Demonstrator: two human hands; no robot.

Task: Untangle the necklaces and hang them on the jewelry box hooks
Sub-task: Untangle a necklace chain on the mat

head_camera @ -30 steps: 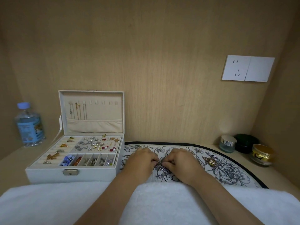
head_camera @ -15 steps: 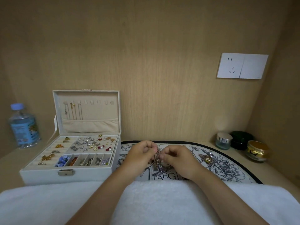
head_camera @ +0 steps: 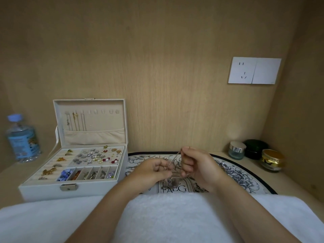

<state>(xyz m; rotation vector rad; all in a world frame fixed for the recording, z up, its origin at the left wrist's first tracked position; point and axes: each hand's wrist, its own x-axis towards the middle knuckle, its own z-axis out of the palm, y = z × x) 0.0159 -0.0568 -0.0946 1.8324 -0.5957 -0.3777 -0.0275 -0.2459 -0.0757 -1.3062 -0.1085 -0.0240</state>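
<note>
Chain runs between your hands above the mat: left hand and right hand each pinch it tight, a knot dangling below. Expect it light, limp, thin, quick to kink; hold single strands close to the knot and never yank. How many strands are tangled is too blurred to tell, and your right hand hides part from view.
</note>
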